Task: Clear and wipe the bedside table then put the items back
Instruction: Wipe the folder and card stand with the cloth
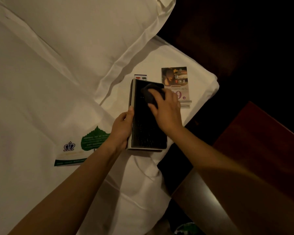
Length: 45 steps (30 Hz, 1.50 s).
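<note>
A flat black box with pale edges (148,133) lies on the white bed near its right side. My left hand (122,128) grips the box's left edge, thumb on top. My right hand (166,111) presses a dark wadded cloth (151,94) onto the upper part of the box's black top. A remote control (141,77) with red and green buttons pokes out from behind the box's far end. A printed sign card in a clear stand (176,82) lies on the sheet right of the box, partly hidden by my right hand.
A green-leaf card (85,145) lies on the sheet left of my left wrist. A large white pillow (75,39) fills the upper left. The reddish wooden bedside table (261,133) stands at the right, beyond the bed's edge (202,102). The surroundings are dark.
</note>
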{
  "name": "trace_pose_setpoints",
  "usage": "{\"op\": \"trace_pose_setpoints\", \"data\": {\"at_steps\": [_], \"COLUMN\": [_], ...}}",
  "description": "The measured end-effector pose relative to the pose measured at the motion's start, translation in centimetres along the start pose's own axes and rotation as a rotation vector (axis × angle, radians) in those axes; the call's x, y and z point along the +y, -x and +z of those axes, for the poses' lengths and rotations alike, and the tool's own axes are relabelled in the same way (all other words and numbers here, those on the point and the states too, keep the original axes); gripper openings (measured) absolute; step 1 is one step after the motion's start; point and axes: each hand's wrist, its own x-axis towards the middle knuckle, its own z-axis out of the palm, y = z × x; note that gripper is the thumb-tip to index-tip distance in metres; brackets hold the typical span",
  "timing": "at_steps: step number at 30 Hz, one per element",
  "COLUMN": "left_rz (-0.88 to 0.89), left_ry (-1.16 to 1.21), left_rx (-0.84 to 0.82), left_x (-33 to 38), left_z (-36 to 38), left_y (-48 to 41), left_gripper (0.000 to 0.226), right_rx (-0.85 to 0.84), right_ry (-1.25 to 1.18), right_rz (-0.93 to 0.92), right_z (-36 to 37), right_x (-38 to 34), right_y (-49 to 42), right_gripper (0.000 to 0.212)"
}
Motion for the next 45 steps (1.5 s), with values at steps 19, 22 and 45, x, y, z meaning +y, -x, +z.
{"op": "trace_pose_setpoints", "data": {"at_steps": [19,22,45], "left_rz": [0.166,0.319,0.142], "left_ry": [-0.482,-0.639,-0.211], "left_rx": [0.276,0.269,-0.262], "left_x": [0.2,0.7,4.2], "left_z": [-0.1,1.6,13.8], "left_y": [-5.9,-5.6,-3.8], "left_gripper": [0.042,0.033,0.026], "right_rx": [0.032,0.040,0.015], "right_ry": [0.054,0.041,-0.105], "right_rz": [0.429,0.438,-0.022], "right_z": [-3.7,-3.6,-4.9], "right_x": [12.6,13.2,10.2], "right_y": [-2.3,-2.0,-1.7], "right_gripper": [0.046,0.046,0.046]}}
